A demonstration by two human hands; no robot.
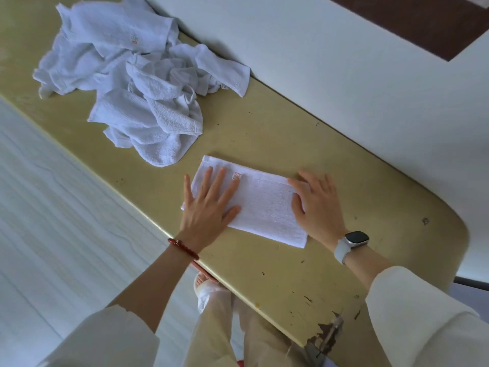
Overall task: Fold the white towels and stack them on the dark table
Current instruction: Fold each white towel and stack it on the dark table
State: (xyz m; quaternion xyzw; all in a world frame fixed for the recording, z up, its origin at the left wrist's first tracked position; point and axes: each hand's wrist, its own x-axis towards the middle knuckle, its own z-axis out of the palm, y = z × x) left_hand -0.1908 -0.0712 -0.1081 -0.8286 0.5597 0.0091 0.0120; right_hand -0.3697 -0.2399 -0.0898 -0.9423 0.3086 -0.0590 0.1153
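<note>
A folded white towel (262, 205) lies flat on the yellowish table (304, 154), near its front edge. My left hand (209, 207) rests flat on the towel's left end, fingers spread. My right hand (316, 205) presses flat on its right end, with the fingers over the towel's edge. Neither hand grips anything. A heap of crumpled white towels (137, 83) lies at the table's far left, apart from both hands.
A white wall (344, 62) runs along the table's far side. The table's rounded right end (457, 234) shows chipped paint near the front corner (328, 332). Pale floor (53, 221) lies to the left. My legs stand below the front edge.
</note>
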